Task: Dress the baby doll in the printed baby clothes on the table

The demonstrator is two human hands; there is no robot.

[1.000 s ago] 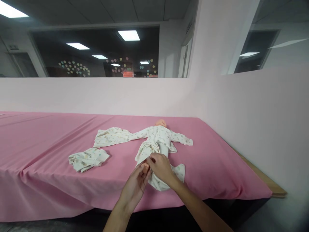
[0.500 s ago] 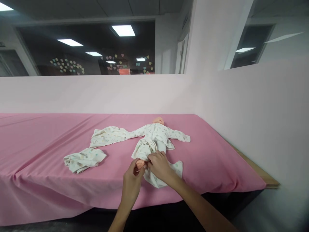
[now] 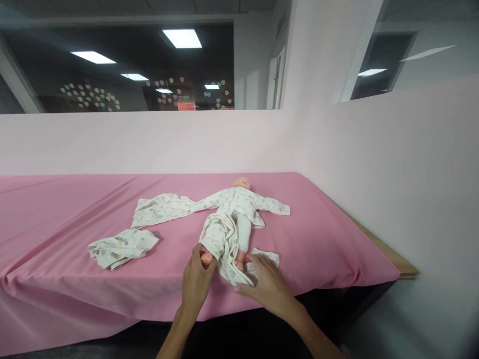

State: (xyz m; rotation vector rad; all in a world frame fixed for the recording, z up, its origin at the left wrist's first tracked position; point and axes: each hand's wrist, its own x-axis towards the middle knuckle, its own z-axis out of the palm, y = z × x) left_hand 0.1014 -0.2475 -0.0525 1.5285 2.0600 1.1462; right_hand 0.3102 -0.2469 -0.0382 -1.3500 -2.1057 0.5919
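A baby doll point(image 3: 243, 232) lies on its back, head away from me, in a white patterned top point(image 3: 239, 200) and whitish leggings. One leg of the white patterned pants point(image 3: 215, 237) is bunched over the doll's leg on the left, with the foot point(image 3: 206, 258) showing at the cuff. My left hand point(image 3: 196, 279) is closed around that foot by the cuff. The doll's other foot point(image 3: 240, 260) is bare, resting at the loose pants leg point(image 3: 267, 257). Beside it, my right hand point(image 3: 271, 286) is open, fingers apart, over the loose fabric.
A crumpled patterned cloth point(image 3: 123, 247) lies at the left, and a spread patterned garment point(image 3: 162, 209) touches the doll's sleeve. Pink cloth point(image 3: 322, 234) covers the table, whose wooden edge point(image 3: 407, 271) shows at right. A wall with a window point(image 3: 149, 75) stands behind.
My right hand has let go of the cuff and moved right and toward me, opening. The doll's other foot now shows. My left hand stays at the same foot; the view has shifted slightly.
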